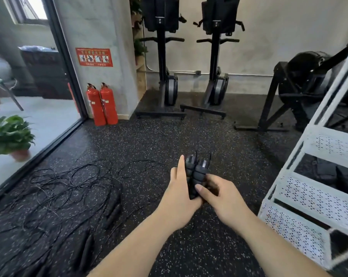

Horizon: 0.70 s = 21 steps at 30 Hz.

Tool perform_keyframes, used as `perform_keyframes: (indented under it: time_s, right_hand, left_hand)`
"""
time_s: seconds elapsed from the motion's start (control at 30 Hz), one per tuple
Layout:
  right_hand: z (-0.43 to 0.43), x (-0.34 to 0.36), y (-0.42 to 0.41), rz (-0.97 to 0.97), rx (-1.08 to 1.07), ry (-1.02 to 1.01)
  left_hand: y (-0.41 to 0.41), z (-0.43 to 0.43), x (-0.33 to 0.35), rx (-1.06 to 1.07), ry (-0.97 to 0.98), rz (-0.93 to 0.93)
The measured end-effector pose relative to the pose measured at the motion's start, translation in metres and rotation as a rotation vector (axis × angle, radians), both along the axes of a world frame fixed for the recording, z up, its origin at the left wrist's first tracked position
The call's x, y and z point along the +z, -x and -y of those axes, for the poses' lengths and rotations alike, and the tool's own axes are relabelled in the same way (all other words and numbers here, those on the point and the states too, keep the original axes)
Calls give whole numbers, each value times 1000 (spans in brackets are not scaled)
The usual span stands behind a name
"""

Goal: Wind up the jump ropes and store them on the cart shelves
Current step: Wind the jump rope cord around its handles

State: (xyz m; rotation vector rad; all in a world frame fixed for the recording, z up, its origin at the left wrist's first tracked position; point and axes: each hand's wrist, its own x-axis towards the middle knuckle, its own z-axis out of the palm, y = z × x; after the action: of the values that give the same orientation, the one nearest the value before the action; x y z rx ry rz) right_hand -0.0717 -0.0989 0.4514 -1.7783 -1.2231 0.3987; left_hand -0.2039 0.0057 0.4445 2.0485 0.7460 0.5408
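I have both hands wrapped around a pair of black jump rope handles (196, 173), held side by side and pointing away from me over the speckled rubber floor (149, 136). The handles are stubby cylinders with ribbed, segmented grips and a duller grey band near their far tips. My left hand (179, 198) clasps them from the left, palm against the grips, with the index finger stretched straight along the left handle. My right hand (221, 196) closes on them from the right, thumb laid across the lower part of the grips and the other fingers curled behind. A thin black cord rises from each tip; I cannot follow where it runs against the dark floor. To my left, a tangle of more jump ropes (69, 188) lies sprawled on the floor, thin wiry cords looping over each other, with several matte black handles among them. At my right stands the white metal cart (317, 198), its shelves walled with perforated sheet; some dark, soft-looking items rest on one upper shelf. Farther off, two glossy red fire extinguishers (102, 104) stand against a rough concrete pillar, two black rowing machines (189, 56) are parked upright at the wall, and a leafy potted plant (10, 136) sits beyond the glass partition.
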Motion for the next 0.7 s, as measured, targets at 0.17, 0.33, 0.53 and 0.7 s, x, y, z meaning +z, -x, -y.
perform_keyframes:
  time_s: [0.17,0.33,0.53,0.7]
  right_hand:
    - [-17,-20,-17,48,-10,29]
    - [-28,-25,-32,117,8,122]
    - [-31,-20,-64,378,-214,150]
    - [-34,-12,-75,428,-38,159]
  left_hand:
    - [-18,-19,-22,25,-23,-50]
    - [-29,-38,-30,-9,-54,-112]
    - [-36,-67,-20,-27,-113,-229]
    - [-35,-72,-5,-292,-147,-318]
